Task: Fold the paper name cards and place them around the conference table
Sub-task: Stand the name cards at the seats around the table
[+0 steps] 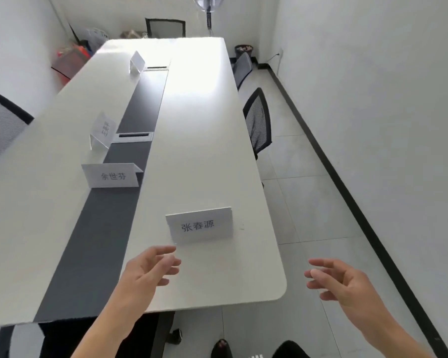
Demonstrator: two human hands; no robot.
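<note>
White conference table (204, 130), dark centre strip (93, 254), four folded name cards (200, 224) standing

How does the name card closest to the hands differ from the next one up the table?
The closest card stands on the white right half of the table; the next card sits partly on the dark centre strip. The closest card's print is dark and crisp; the next card's looks fainter. Both are white folded tents with the printed face toward the camera.
</note>
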